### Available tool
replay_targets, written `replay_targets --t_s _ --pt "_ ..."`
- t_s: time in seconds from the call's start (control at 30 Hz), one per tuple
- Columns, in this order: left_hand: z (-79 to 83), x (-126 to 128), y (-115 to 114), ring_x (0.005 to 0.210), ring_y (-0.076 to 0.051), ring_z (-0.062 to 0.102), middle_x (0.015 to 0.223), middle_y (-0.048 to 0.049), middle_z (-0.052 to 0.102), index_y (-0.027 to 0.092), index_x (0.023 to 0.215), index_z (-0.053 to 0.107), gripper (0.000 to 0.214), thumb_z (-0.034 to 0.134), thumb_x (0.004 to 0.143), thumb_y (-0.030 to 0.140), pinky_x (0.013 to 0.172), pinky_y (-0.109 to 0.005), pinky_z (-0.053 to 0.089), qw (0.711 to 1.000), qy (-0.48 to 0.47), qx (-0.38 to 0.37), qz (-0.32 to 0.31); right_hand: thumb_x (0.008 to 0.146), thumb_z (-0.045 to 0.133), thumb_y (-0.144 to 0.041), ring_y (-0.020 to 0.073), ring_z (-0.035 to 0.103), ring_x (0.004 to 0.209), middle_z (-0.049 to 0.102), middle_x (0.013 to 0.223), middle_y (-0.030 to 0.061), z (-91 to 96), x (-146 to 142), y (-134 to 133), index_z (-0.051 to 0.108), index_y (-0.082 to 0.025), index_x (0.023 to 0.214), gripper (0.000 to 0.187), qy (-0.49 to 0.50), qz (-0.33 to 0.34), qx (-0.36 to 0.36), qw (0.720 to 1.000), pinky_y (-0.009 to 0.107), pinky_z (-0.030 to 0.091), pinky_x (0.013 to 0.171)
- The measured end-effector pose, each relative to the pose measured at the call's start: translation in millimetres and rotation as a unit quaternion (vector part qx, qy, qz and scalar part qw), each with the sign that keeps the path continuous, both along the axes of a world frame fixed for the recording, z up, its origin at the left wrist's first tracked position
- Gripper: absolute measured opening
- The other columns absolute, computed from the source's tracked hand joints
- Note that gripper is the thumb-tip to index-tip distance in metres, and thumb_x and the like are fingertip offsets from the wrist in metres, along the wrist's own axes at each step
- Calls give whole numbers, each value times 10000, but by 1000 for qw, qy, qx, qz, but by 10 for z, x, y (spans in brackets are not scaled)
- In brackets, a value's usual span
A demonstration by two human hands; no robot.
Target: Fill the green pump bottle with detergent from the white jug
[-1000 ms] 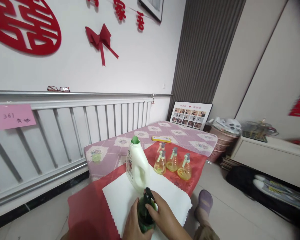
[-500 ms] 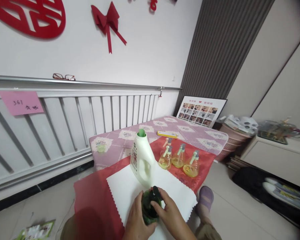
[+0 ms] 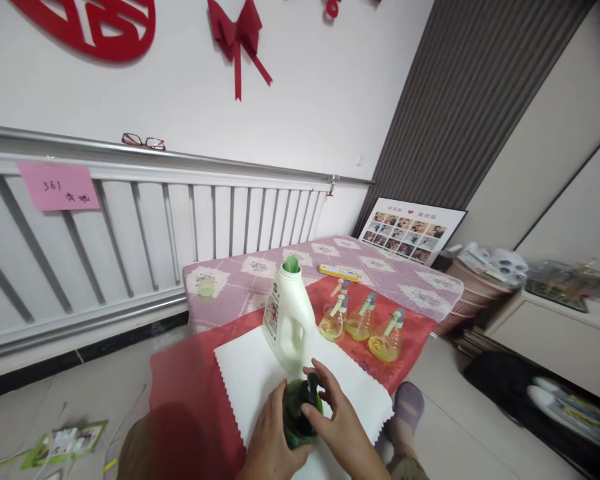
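A dark green pump bottle (image 3: 294, 435) stands low in the view, over the white sheet. My left hand (image 3: 271, 433) is wrapped round its left side. At its top, my right hand (image 3: 337, 420) has thumb and fingers round the black pump head (image 3: 311, 393), the index finger raised a little. Just beyond my hands a large white jug (image 3: 287, 320) with a handle stands upright on the sheet. Its mouth has no cap on, and a green piece shows inside. To its right, several clear spray bottles (image 3: 386, 340) with yellow liquid stand on the red cloth.
The white sheet (image 3: 240, 373) lies over a red cloth (image 3: 190, 380) on a patterned table (image 3: 260, 267). A yellow-and-white box (image 3: 338, 272) and a pale green cap (image 3: 207, 289) rest farther back. Behind runs a white radiator (image 3: 200, 220).
My right index finger has lifted off the pump head, while the thumb stays on it. My left hand still holds the bottle. The camera view has shifted slightly.
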State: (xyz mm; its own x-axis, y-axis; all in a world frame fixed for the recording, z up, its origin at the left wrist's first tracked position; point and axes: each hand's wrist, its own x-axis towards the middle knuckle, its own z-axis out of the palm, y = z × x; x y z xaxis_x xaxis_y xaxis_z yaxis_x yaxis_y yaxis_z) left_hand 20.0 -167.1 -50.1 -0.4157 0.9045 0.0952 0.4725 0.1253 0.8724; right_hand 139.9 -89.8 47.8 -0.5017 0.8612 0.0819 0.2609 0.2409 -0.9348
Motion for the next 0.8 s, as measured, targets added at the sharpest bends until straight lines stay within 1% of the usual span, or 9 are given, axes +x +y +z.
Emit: replay_targets --t_s 0.07,0.13,0.23,0.37,0.47,0.57,0.63,0.73,0.8 --pt "-5 -6 8 1458 -353 517 1572 -234 523 47 1511 363 961 644 622 277 1231 -489 433 1000 -1 -2 2 753 675 -362 337 611 1351 690 1410 174 43 22 20 571 -212 1384 657 -4 15 0 1000 548 448 1139" --pt "-50 -19 23 1470 -346 504 1583 -221 515 63 1519 361 983 658 602 253 1241 -474 423 1000 -8 -12 -1 799 650 -404 341 629 1322 709 1377 169 71 28 33 654 -213 1288 526 -11 34 11 999 540 461 1127" --pt "-155 -50 44 1482 -358 488 1604 -213 493 77 1540 346 1020 675 586 229 1250 -476 415 1000 -14 -21 -12 834 631 -440 323 713 1129 785 1155 133 42 11 36 722 -212 1107 367 -10 43 34 998 492 528 1035" --pt "-243 -69 67 1486 -363 485 1606 -199 500 95 1543 360 1025 685 577 208 1253 -470 411 999 -32 -3 -20 791 688 -390 261 721 859 758 885 33 -144 -33 49 652 -252 944 209 3 0 33 999 385 593 822" --pt "-249 -34 91 1481 -338 498 1611 -180 501 111 1540 378 1044 688 545 187 1242 -428 420 999 -45 -10 2 750 712 -350 253 728 832 745 857 14 -300 -56 76 592 -266 943 242 6 -22 32 999 367 598 800" --pt "-247 15 109 1473 -342 509 1607 -163 511 137 1522 433 995 724 577 252 1235 -418 426 999 -37 -13 35 734 715 -363 287 742 1048 780 1100 89 -346 -42 85 595 -239 1193 491 31 -24 39 998 415 568 979" --pt "-246 34 107 1463 -349 521 1598 -160 523 142 1523 439 995 757 600 335 1227 -420 434 999 -23 -7 45 774 684 -403 294 709 1179 757 1249 128 -305 -15 76 601 -221 1298 561 45 -12 45 998 429 520 1073" --pt "-235 41 86 1456 -356 529 1600 -164 519 124 1533 423 1035 784 602 397 1206 -418 459 999 -10 -6 44 829 648 -437 288 734 1099 796 1156 109 -217 1 56 707 -233 1143 379 24 26 39 999 397 559 1002" --pt "-221 53 79 1452 -333 539 1594 -148 530 134 1521 448 875 697 725 397 1194 -413 469 998 -19 -6 54 809 664 -415 271 751 926 808 955 57 -196 -28 46 711 -252 993 251 20 11 39 999 368 596 864"
